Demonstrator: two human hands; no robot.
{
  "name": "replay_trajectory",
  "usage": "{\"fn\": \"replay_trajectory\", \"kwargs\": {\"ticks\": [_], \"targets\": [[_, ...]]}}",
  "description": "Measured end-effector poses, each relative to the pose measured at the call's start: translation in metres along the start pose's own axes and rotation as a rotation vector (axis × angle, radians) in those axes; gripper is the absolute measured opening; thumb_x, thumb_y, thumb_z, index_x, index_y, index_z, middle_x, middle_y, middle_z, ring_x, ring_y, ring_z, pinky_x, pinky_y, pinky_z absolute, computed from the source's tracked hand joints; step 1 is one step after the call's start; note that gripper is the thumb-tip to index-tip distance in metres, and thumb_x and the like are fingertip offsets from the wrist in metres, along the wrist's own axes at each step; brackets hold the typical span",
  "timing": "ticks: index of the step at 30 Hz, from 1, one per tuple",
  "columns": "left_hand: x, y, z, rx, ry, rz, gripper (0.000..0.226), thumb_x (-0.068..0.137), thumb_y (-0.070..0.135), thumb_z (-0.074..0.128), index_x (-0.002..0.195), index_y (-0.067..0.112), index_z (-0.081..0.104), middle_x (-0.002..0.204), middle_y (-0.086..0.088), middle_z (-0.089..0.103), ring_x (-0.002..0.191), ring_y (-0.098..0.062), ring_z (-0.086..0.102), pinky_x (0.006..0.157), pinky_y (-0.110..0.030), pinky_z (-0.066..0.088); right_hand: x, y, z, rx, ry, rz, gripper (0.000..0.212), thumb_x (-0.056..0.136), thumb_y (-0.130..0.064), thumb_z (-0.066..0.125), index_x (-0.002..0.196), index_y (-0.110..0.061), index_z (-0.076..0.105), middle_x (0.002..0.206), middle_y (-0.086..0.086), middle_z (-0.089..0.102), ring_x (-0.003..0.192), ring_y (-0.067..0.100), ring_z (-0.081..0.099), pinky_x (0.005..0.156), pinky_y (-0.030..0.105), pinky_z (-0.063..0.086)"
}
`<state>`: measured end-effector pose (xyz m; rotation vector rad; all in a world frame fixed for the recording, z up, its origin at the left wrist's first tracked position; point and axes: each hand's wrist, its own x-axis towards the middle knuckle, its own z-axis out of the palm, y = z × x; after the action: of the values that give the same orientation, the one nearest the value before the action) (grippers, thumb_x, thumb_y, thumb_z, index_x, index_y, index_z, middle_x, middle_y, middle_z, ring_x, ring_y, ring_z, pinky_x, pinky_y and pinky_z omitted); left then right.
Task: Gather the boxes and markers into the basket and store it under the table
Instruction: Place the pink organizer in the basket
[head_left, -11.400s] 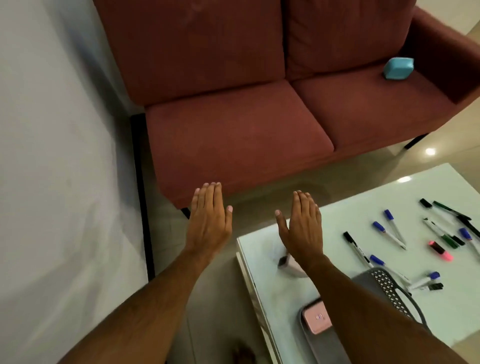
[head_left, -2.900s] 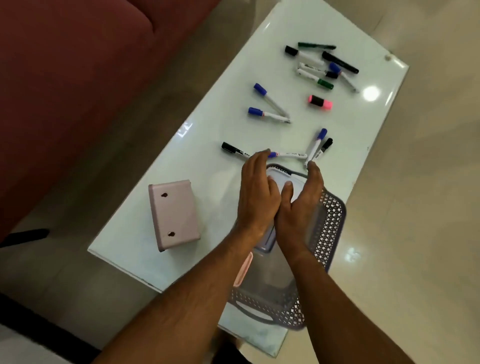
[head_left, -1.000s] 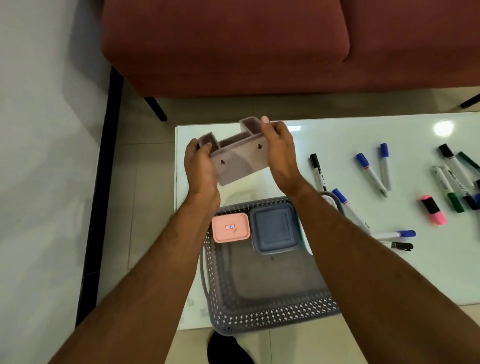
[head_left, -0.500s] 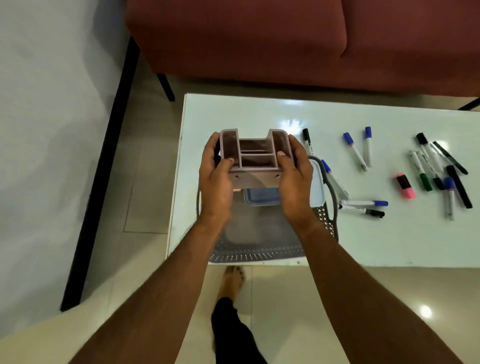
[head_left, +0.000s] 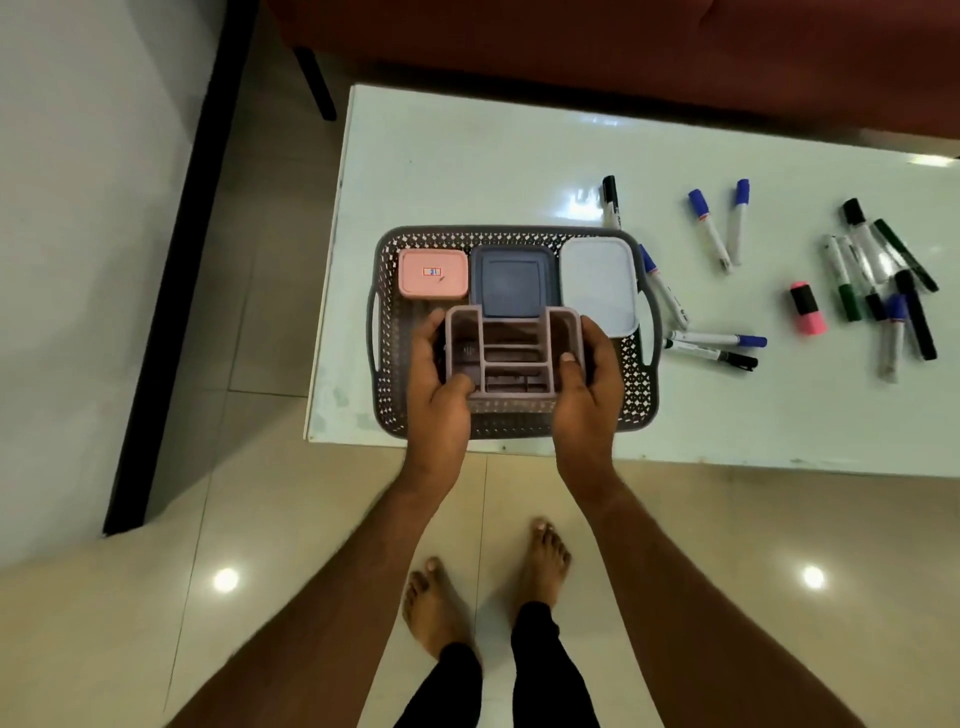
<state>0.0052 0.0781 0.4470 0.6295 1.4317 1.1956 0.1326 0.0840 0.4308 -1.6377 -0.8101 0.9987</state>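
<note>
A grey perforated basket (head_left: 387, 332) stands on the white table (head_left: 467, 171) near its left front corner. Along the basket's far side lie a pink box (head_left: 434, 274), a dark blue box (head_left: 511, 283) and a pale blue box (head_left: 597, 283). A mauve divided organiser box (head_left: 511, 353) is upright, open side up, inside the basket's near half. My left hand (head_left: 439, 387) grips its left side and my right hand (head_left: 587, 387) grips its right side. Several markers (head_left: 709, 228) and a pink highlighter (head_left: 806, 307) lie scattered on the table to the right.
A red sofa (head_left: 623, 47) runs along the table's far side. A white wall with a black skirting (head_left: 171, 291) is at the left. Tiled floor and my bare feet (head_left: 488, 592) are below the table's near edge.
Both hands have lowered the mauve organiser box from above the basket into its near half. The view has tilted down, and the pale blue box now shows in the basket.
</note>
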Motion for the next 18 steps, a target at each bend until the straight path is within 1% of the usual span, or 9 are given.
{"fn": "replay_trajectory", "kwargs": {"ticks": [2, 5, 7, 9, 11, 13, 15, 17, 18], "targets": [[-0.001, -0.007, 0.002, 0.014, -0.020, -0.015, 0.072, 0.088, -0.025, 0.039, 0.153, 0.008, 0.037, 0.134, 0.000, 0.060, 0.112, 0.003, 0.066, 0.087, -0.021, 0.058, 0.001, 0.008, -0.005, -0.013, -0.010, 0.004, 0.040, 0.106, 0.004, 0.044, 0.145, -0.004, 0.052, 0.133, 0.010, 0.064, 0.122, 0.017, 0.066, 0.101, 0.028, 0.058], [0.000, -0.018, 0.005, 0.070, -0.013, -0.044, 0.074, 0.083, -0.028, 0.039, 0.149, 0.008, 0.042, 0.135, -0.008, 0.060, 0.110, 0.002, 0.066, 0.086, -0.022, 0.059, 0.003, 0.015, -0.011, -0.078, -0.021, 0.008, 0.038, 0.105, 0.004, 0.046, 0.140, -0.006, 0.054, 0.125, 0.003, 0.065, 0.117, 0.017, 0.067, 0.096, 0.030, 0.061], [0.002, -0.024, 0.006, 0.109, -0.004, -0.047, 0.076, 0.079, -0.030, 0.038, 0.144, 0.010, 0.046, 0.129, -0.004, 0.063, 0.109, 0.000, 0.066, 0.087, -0.025, 0.059, 0.005, 0.019, -0.013, -0.118, -0.028, 0.018, 0.037, 0.102, 0.006, 0.048, 0.135, -0.009, 0.056, 0.119, -0.002, 0.065, 0.113, 0.015, 0.068, 0.097, 0.036, 0.061], [0.004, -0.027, 0.008, 0.139, 0.007, -0.057, 0.077, 0.079, -0.029, 0.038, 0.139, 0.018, 0.050, 0.125, 0.001, 0.065, 0.110, -0.001, 0.066, 0.093, -0.034, 0.060, 0.010, 0.020, -0.011, -0.153, -0.031, 0.054, 0.040, 0.098, 0.009, 0.050, 0.133, -0.010, 0.056, 0.116, -0.005, 0.065, 0.112, 0.013, 0.067, 0.101, 0.040, 0.059], [0.006, -0.028, 0.009, 0.164, 0.021, -0.056, 0.076, 0.081, -0.027, 0.040, 0.132, 0.028, 0.051, 0.122, 0.006, 0.065, 0.109, 0.000, 0.066, 0.098, -0.041, 0.059, 0.015, 0.022, -0.009, -0.182, -0.034, 0.077, 0.043, 0.096, 0.011, 0.051, 0.132, -0.011, 0.056, 0.117, -0.003, 0.064, 0.114, 0.015, 0.066, 0.106, 0.044, 0.056], [0.008, -0.029, 0.011, 0.181, 0.032, -0.062, 0.074, 0.084, -0.025, 0.041, 0.133, 0.030, 0.050, 0.123, 0.009, 0.065, 0.111, 0.001, 0.065, 0.100, -0.044, 0.058, 0.019, 0.023, -0.008, -0.217, -0.041, 0.078, 0.045, 0.095, 0.013, 0.050, 0.132, -0.011, 0.055, 0.117, -0.004, 0.063, 0.114, 0.014, 0.065, 0.110, 0.041, 0.054], [0.009, -0.029, 0.012, 0.194, 0.036, -0.061, 0.073, 0.085, -0.023, 0.041, 0.137, 0.027, 0.049, 0.127, 0.006, 0.063, 0.117, -0.005, 0.064, 0.102, -0.048, 0.057, 0.022, 0.023, -0.010, -0.245, -0.047, 0.079, 0.046, 0.094, 0.015, 0.050, 0.133, -0.011, 0.053, 0.115, -0.007, 0.061, 0.112, 0.011, 0.062, 0.108, 0.030, 0.053], [0.006, -0.030, 0.012, 0.202, 0.035, -0.039, 0.073, 0.083, -0.020, 0.041, 0.135, 0.031, 0.049, 0.131, 0.000, 0.061, 0.123, -0.013, 0.062, 0.102, -0.051, 0.056, 0.023, 0.022, -0.011, -0.262, -0.052, 0.083, 0.048, 0.094, 0.017, 0.050, 0.133, -0.011, 0.053, 0.112, -0.011, 0.059, 0.111, 0.010, 0.061, 0.102, 0.019, 0.052], [0.006, -0.030, 0.013, 0.203, 0.034, -0.028, 0.074, 0.083, -0.020, 0.040, 0.131, 0.035, 0.050, 0.132, -0.002, 0.060, 0.123, -0.014, 0.061, 0.101, -0.052, 0.056, 0.024, 0.023, -0.011, -0.263, -0.054, 0.078, 0.049, 0.093, 0.017, 0.050, 0.132, -0.012, 0.053, 0.111, -0.012, 0.059, 0.111, 0.010, 0.061, 0.103, 0.020, 0.051]]}}
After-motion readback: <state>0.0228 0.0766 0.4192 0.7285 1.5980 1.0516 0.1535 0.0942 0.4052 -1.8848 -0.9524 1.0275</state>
